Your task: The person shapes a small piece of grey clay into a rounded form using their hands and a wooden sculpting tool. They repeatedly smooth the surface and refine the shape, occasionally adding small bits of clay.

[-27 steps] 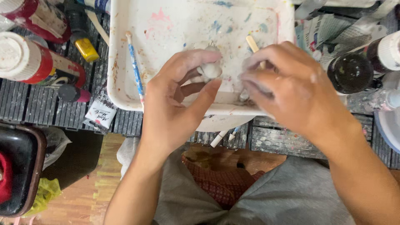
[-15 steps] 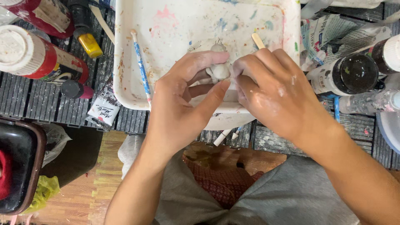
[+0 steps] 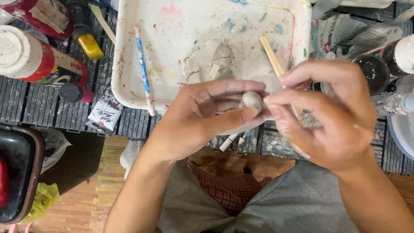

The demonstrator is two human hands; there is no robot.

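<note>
Left hand (image 3: 202, 116): its grip is closed on a small ball of pale clay (image 3: 252, 101), thumb under it and fingers curled over the top.
Right hand (image 3: 327, 112): fingertips meet the clay ball from the 3 o'clock side; its grip is pinched on the ball too, so both hands share it. A wooden stick (image 3: 272, 55) passes behind this hand; I cannot tell whether the hand holds it.
Clay ball: held in the air just over the near rim of the tray, between the two hands, touching nothing else.
Tray (image 3: 172, 26): white, paint-spattered, at 12 o'clock from the hands, resting on the dark slatted desk (image 3: 26, 108).
Clay lump (image 3: 209, 60): a larger grey mass lying flat in the tray, at 11 o'clock from the ball, apart from it.
Blue tool (image 3: 142, 64): a thin blue-patterned modelling tool lying in the tray's left side, at 10 o'clock from the left hand.
Paint bottles (image 3: 30, 60): red with white caps, on the desk at 9 to 10 o'clock, well apart.
Dark jar (image 3: 373, 73): at 2 o'clock, just behind the right hand.
Doing it well: as I judge it, light, even pressure from both sets of fingertips, turning the ball a little between pinches, would keep it round and free of cracks; working over the tray catches crumbs.
</note>
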